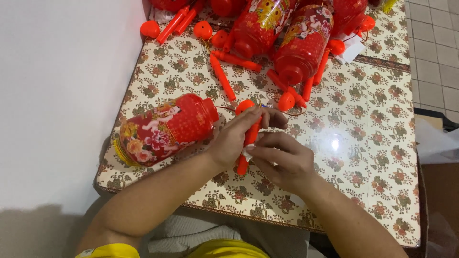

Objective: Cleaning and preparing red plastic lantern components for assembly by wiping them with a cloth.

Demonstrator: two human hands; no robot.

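Just right of the red cylindrical plastic lantern [165, 130] lying on the floral-patterned table [368, 143], the left hand [234, 138] gripped an orange plastic handle stick [248, 139]. The right hand [282, 160] pinched a small white piece at its lower part. Steady, square alignment seemed wise

- Left hand [235, 138] reaches in from the worktop's near edge, forearm bare, fingers curled closed in a grip.
- Right hand [282, 160] lies just beside it, fingers bent, fingertips pinched together.
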